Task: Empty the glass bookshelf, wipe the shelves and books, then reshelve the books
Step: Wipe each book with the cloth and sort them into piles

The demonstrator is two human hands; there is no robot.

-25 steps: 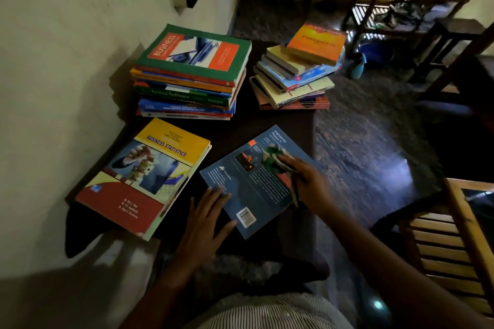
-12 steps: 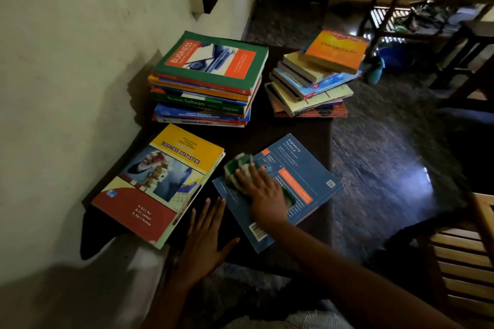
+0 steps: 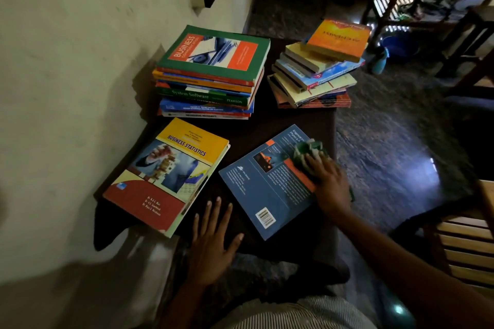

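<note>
Our right hand (image 3: 330, 181) lies on the blue book (image 3: 267, 187), fingers close together and bent over a bunched green-and-white cloth (image 3: 310, 148), pressing it onto the cover at the book's 2 o'clock end. From that hand the bare cover stretches toward 8 o'clock, which is also the book's long axis, so we judge the next stroke should follow that line. Our left hand (image 3: 213, 246) rests flat on the dark table (image 3: 294, 117), fingers spread. It sits just beside the book's 7 o'clock corner, nearer that end and well placed to steady it. At the blue book's 9 o'clock lies the Business Statistics book (image 3: 171, 173). A taller stack (image 3: 213, 72) stands at its 11 o'clock and a looser stack (image 3: 318, 69) at 1 o'clock. Blur smears the right hand and cloth, the hand hides the book's right corner, and we see no glass bookshelf.
</note>
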